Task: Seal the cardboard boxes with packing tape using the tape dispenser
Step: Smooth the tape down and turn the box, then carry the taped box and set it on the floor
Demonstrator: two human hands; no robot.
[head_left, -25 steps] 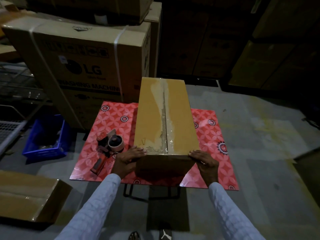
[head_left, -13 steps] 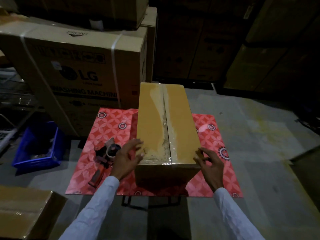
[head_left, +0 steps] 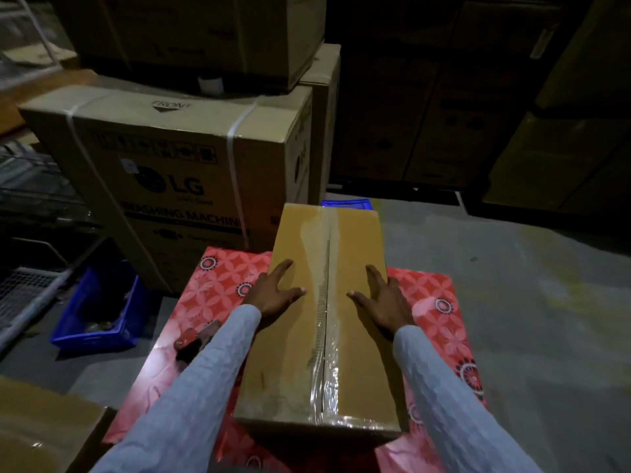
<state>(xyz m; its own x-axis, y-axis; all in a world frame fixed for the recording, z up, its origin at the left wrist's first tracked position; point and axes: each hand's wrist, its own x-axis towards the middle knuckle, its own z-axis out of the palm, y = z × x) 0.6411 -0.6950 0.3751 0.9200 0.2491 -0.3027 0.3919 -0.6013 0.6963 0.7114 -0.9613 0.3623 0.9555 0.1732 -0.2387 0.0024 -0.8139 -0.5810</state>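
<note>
Box (head_left: pixel 317 336) lies lengthwise on the red table (head_left: pixel 218 295), clear tape down its centre seam. Left hand (head_left: pixel 276 291) flat on the box's left half, fingers spread and straight. Right hand (head_left: pixel 382 298) flat on the right half, fingers spread, outer ones over the box's right edge. Dispenser (head_left: pixel 193 339) on the table left of the box, mostly hidden by the left sleeve (head_left: pixel 191 387). LG carton (head_left: pixel 177 165) stands behind the table, another carton stacked on it. Blue crate (head_left: pixel 99 312) on the floor left of the table. A flat cardboard piece (head_left: pixel 44 431) lies at the table's near-left corner.
</note>
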